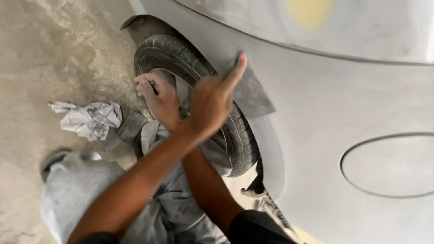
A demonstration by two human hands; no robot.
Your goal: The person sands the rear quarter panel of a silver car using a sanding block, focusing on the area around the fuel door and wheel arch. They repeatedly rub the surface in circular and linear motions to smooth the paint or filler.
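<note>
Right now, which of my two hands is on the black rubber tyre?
Your right hand, fingers curled on the black rubber tyre, its arm crossing under the other. Your left hand presses a dark grey sheet on the grey wheel arch.

Floor: I see a bare concrete floor [49,54] along the left side, grey-beige, with dusty pale patches and darker stains.
Floor surface: it looks rough and uneven in colour, and I cannot find any markings or lines on it.
Lower edge: a small strip of lighter floor shows near the bottom middle, partly in shadow.
Light: I judge it soft and diffuse; the floor is brighter toward the upper left corner, and the shadows are weak.
Walls, windows, furniture: my view points down, so I can tell only the floor.
</note>
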